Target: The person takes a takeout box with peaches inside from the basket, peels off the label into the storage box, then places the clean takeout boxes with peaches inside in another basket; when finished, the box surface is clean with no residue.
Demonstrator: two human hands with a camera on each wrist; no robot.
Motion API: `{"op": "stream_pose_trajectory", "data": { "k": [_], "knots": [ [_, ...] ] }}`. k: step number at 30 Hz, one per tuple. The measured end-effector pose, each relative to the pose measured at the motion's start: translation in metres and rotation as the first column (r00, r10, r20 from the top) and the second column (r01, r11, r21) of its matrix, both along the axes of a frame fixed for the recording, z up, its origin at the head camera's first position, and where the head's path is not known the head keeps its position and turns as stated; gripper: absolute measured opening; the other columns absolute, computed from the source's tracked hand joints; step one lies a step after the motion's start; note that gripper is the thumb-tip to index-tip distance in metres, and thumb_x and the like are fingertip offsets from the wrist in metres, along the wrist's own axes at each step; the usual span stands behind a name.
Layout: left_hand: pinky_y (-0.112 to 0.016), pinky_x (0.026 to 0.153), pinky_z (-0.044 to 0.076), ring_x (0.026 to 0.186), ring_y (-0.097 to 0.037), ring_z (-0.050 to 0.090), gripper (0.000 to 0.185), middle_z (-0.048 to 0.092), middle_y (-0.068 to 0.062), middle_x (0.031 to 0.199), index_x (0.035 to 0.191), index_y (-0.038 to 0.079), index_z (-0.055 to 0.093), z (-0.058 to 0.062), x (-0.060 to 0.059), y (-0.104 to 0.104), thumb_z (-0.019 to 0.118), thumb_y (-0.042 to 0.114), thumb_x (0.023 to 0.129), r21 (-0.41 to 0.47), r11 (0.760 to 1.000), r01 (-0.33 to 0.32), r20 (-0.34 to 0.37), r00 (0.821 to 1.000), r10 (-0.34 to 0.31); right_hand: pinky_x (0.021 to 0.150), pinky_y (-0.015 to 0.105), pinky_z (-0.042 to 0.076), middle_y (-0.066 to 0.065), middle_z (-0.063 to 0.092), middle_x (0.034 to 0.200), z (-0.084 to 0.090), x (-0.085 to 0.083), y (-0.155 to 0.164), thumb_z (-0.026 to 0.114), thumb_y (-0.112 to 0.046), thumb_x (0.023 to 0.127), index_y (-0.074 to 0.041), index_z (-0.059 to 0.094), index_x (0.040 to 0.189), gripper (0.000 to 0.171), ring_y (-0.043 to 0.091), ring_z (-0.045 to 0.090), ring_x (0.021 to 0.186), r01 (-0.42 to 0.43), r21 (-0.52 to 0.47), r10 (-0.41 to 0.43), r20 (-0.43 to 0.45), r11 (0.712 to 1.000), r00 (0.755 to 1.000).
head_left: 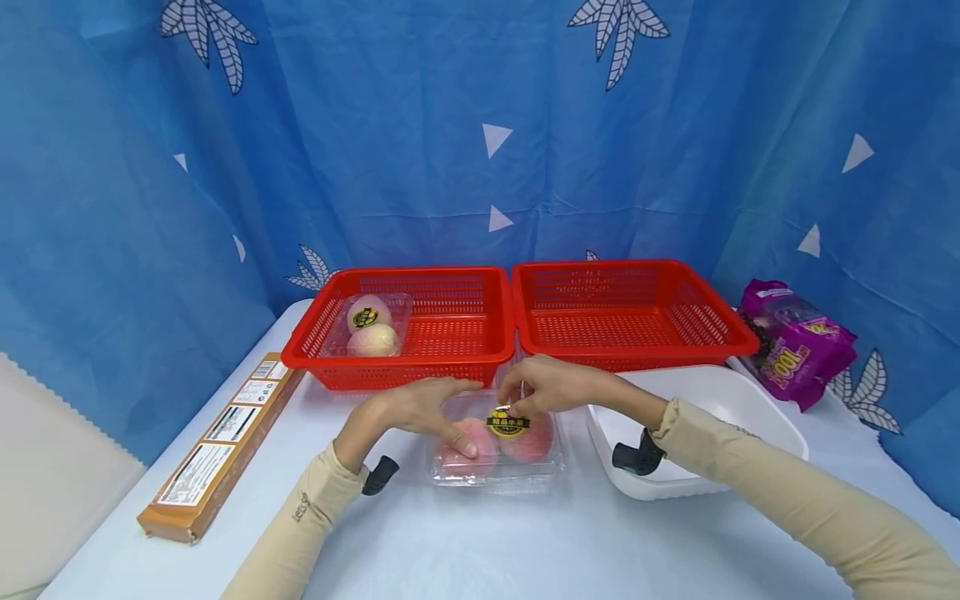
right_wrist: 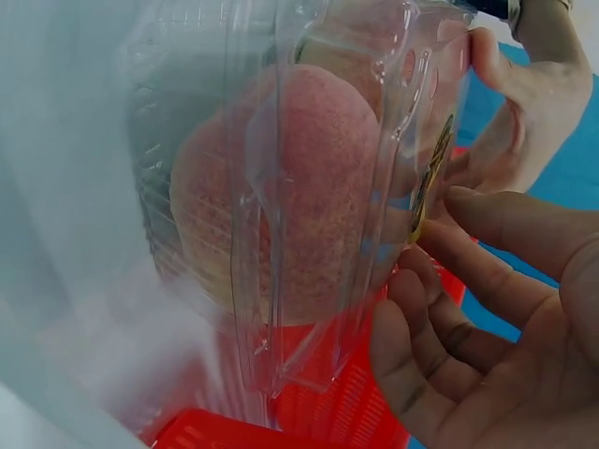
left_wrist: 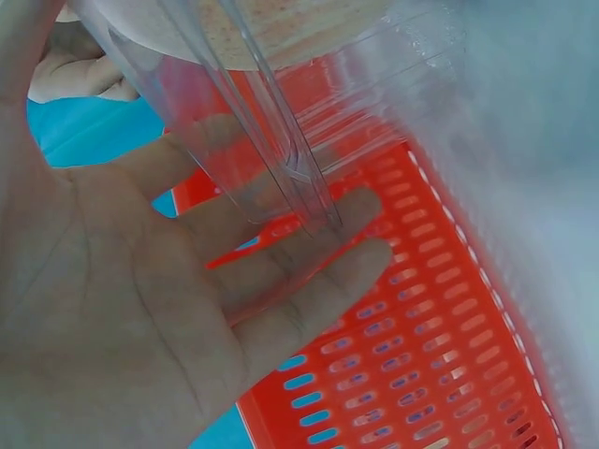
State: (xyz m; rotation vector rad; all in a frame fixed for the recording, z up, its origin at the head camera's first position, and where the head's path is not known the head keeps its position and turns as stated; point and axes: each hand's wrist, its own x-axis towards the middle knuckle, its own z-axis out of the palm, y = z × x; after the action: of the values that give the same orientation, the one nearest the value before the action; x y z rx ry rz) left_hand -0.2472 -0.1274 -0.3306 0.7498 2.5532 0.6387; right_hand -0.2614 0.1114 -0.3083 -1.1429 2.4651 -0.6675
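Observation:
A clear plastic fruit box (head_left: 498,479) with two pink peaches (head_left: 468,442) lies on the table in the head view. On its lid is a black and yellow sticker (head_left: 508,422). The left hand (head_left: 426,408) steadies the box from the left, thumb on the lid. In the left wrist view its fingers (left_wrist: 309,309) extend loosely by the box's clear edge, palm away from it. The right hand (head_left: 543,387) pinches the sticker's far edge between thumb and index finger; the right wrist view shows these fingertips (right_wrist: 459,201) at the sticker, other fingers curled.
Behind stand two red baskets; the left basket (head_left: 450,333) holds another box of peaches (head_left: 372,327), the right one (head_left: 600,325) stands beside it. A white tub (head_left: 720,392) sits under the right forearm. A purple bag (head_left: 798,350) lies far right, a long brown carton (head_left: 225,450) left.

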Motion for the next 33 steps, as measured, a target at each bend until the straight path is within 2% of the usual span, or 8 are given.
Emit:
{"op": "stream_pose_trajectory", "data": {
  "k": [4,9,14,20,29,33],
  "knots": [
    [-0.053,0.109,0.033,0.135,-0.024,0.038,0.098,0.043,-0.005,0.147,0.146,0.017,0.040,-0.0011,-0.0001,-0.0011,0.081,0.055,0.066,0.009,1.000,0.003,-0.003,1.000,-0.003,0.062,0.021,0.053,-0.004,0.063,0.081,-0.0010,0.0004,-0.0042,0.069,-0.008,0.086,-0.009,0.068,0.093,0.007,0.014,0.058,0.076,-0.004,-0.007,0.004,-0.009,1.000,1.000],
    [-0.052,0.109,0.032,0.135,-0.025,0.037,0.098,0.043,-0.004,0.147,0.146,0.017,0.041,-0.0018,-0.0007,-0.0007,0.081,0.055,0.066,0.011,1.000,0.015,-0.008,1.000,-0.015,0.061,0.020,0.051,-0.004,0.059,0.078,-0.0033,0.0016,-0.0093,0.070,-0.004,0.085,-0.011,0.061,0.086,0.011,0.013,0.055,0.074,0.010,-0.004,-0.011,-0.032,1.000,0.999],
    [-0.052,0.109,0.033,0.136,-0.027,0.037,0.099,0.043,-0.005,0.147,0.146,0.015,0.040,-0.0025,-0.0019,-0.0009,0.081,0.055,0.066,0.020,1.000,0.024,-0.012,1.000,-0.024,0.062,0.020,0.051,-0.003,0.057,0.077,-0.0042,0.0023,-0.0107,0.067,0.000,0.085,-0.012,0.059,0.084,0.014,0.012,0.053,0.073,0.018,-0.006,-0.018,-0.027,1.000,0.999],
    [-0.052,0.109,0.033,0.136,-0.027,0.037,0.100,0.043,-0.005,0.147,0.147,0.014,0.040,-0.0017,-0.0020,-0.0006,0.081,0.055,0.066,0.022,1.000,0.019,-0.004,1.000,-0.019,0.062,0.020,0.052,-0.002,0.058,0.076,-0.0032,0.0000,-0.0091,0.068,0.000,0.085,-0.008,0.064,0.088,0.010,0.011,0.053,0.070,0.018,-0.035,-0.018,-0.007,0.999,1.000],
    [-0.052,0.108,0.034,0.134,-0.024,0.038,0.098,0.043,-0.004,0.147,0.146,0.016,0.041,-0.0008,-0.0016,-0.0005,0.081,0.055,0.065,0.007,1.000,0.010,-0.008,1.000,-0.010,0.060,0.021,0.052,-0.001,0.061,0.076,-0.0024,-0.0043,-0.0049,0.065,-0.002,0.087,-0.005,0.066,0.089,0.003,0.009,0.054,0.067,0.010,-0.067,-0.005,0.071,0.998,0.997],
    [-0.052,0.108,0.034,0.134,-0.022,0.038,0.098,0.043,-0.003,0.147,0.146,0.017,0.041,-0.0003,-0.0017,-0.0003,0.081,0.055,0.065,0.007,1.000,0.010,-0.004,1.000,-0.010,0.063,0.027,0.055,0.001,0.063,0.082,0.0007,-0.0030,-0.0011,0.064,-0.004,0.089,-0.002,0.063,0.091,0.003,0.014,0.057,0.069,0.016,-0.098,-0.003,0.133,0.995,0.991]
  ]
}}
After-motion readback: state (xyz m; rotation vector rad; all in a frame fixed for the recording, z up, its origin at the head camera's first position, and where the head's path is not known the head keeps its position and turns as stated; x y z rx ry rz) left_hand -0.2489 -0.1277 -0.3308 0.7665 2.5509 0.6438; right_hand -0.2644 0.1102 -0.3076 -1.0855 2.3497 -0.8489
